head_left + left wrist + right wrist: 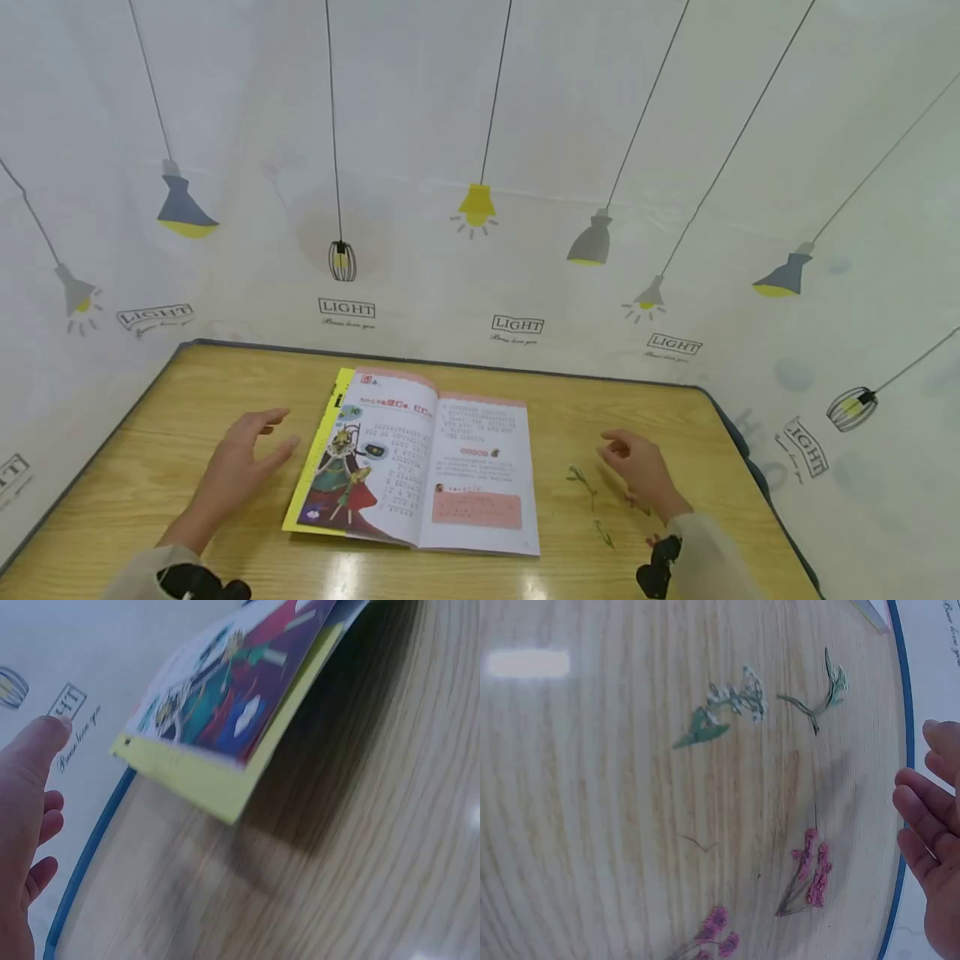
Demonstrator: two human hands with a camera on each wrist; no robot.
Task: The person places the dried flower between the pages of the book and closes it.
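Observation:
An illustrated book [480, 467] with a yellow cover edge lies open on the wooden table, its left page showing a crowned figure. To its left is my left hand [243, 454], fingers relaxed, holding nothing. The left wrist view shows that hand [30, 795] apart from the yellow corner of the book [225, 787]. My right hand [637, 467] hovers at the right, fingers loosely curled around nothing. Small sprigs lie near it: a white-flowered sprig [735, 697], a thin green sprig [817, 701] and pink flower sprigs [810, 877].
The wooden table [225, 375] has a dark blue edge. A pale curtain printed with hanging lamps [420, 292] rises behind and at both sides of it. A second pink sprig [712, 926] lies toward the bottom of the right wrist view.

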